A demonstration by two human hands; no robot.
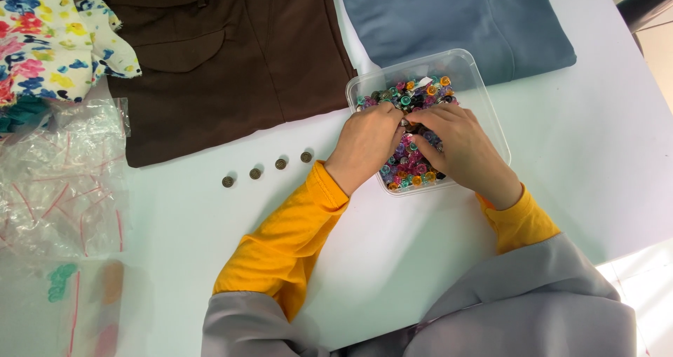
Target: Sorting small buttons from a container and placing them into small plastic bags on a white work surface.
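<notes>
A clear plastic box (479,90) stands on the white tabletop (575,160) and is full of small colourful buttons (410,167). Both hands are inside this box, on top of the buttons. The left hand (366,145) and the right hand (459,146) meet with their fingertips over the middle of the box; the fingers are bent and seem to pinch something small, but I cannot tell what exactly. Left of the box, four small dark metal buttons (267,168) lie in a row on the tabletop. Behind this row lies a brown garment (224,55). Behind the box lies a blue garment (456,13), touching the box's far edge. Far left of the box are clear plastic bags (63,182) and a flowered cloth (49,34).
</notes>
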